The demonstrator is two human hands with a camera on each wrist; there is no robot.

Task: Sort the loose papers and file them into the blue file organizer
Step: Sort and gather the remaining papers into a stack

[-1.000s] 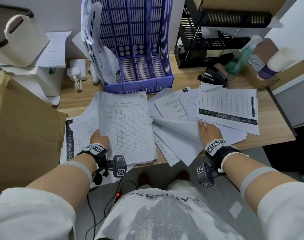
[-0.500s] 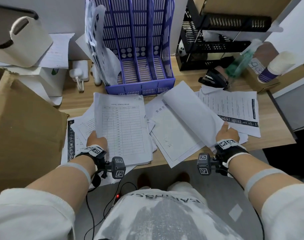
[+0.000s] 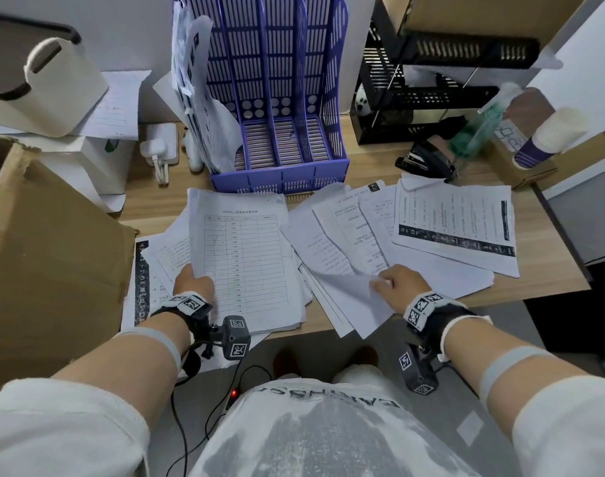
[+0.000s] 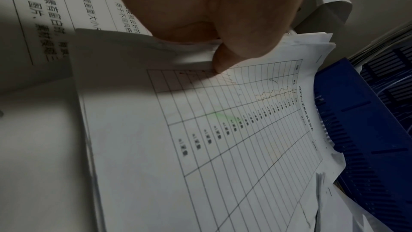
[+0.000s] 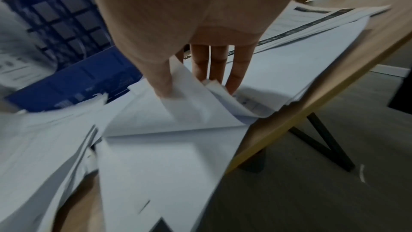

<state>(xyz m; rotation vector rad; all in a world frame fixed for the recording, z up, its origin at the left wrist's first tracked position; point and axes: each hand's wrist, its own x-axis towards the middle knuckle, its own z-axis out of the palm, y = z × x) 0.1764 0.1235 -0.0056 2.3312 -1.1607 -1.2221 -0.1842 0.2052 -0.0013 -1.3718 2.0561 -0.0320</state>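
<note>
Loose papers (image 3: pixel 390 235) are lying fanned across the table (image 3: pixel 549 273), just before the blue organizer (image 3: pixel 280 180), whose leftmost slot is already holding sheets (image 3: pixel 204 108). The left hand (image 3: pixel 194 282) is gripping a stack (image 3: pixel 246 263) topped by a ruled form, thumb over its edge. The right hand (image 3: pixel 399 282) is pinching the curled corner of a sheet (image 3: pixel 345 287) at the near edge. A black stapler (image 3: pixel 426 163) is sitting behind.

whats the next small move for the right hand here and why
Probably lift the curled sheet clear and carry it onto the table-form stack. The right hand already pinches its corner off the loose pile, and the left hand grips that stack, apparently as the collecting pile.
</note>
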